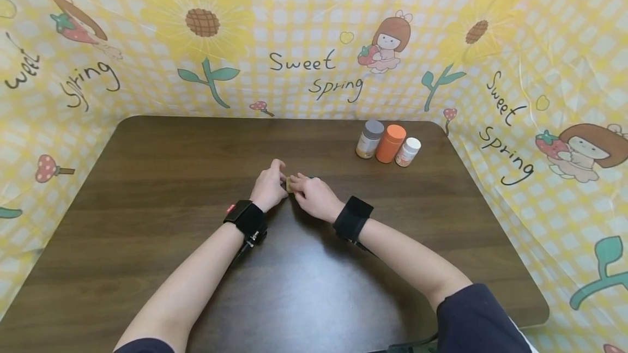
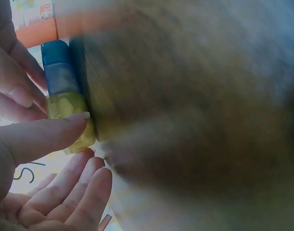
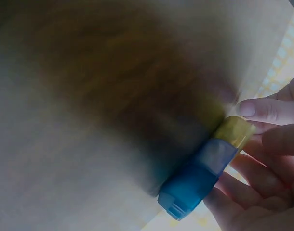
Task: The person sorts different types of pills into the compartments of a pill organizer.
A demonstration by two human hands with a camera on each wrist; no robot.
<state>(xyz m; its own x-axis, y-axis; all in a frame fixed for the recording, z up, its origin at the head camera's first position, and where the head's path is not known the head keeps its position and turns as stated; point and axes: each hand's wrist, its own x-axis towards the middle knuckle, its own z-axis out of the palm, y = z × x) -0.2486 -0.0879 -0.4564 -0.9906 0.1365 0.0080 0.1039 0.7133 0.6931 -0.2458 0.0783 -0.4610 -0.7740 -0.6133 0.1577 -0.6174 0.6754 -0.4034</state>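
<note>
A small pill organizer [image 3: 188, 187] with teal, pale blue and yellow see-through compartments lies on the table between my hands. Pale shapes show inside its yellow compartment [image 2: 67, 107] in the left wrist view. My left hand [image 1: 269, 187] has its thumb over the yellow end, with a fingertip at the edge below; its other fingers reach out past the end. From the other side my right hand [image 1: 316, 198] holds the organizer's long side with its fingers. In the head view the hands cover most of it, and only a yellowish bit shows between them.
Toward the back right of the brown table [image 1: 162, 178] stand a grey-capped bottle [image 1: 369, 140], an orange bottle [image 1: 391, 144] and a smaller white bottle [image 1: 408, 152], side by side. A yellow checked cloth [image 1: 304, 10] hangs behind the table and along its sides.
</note>
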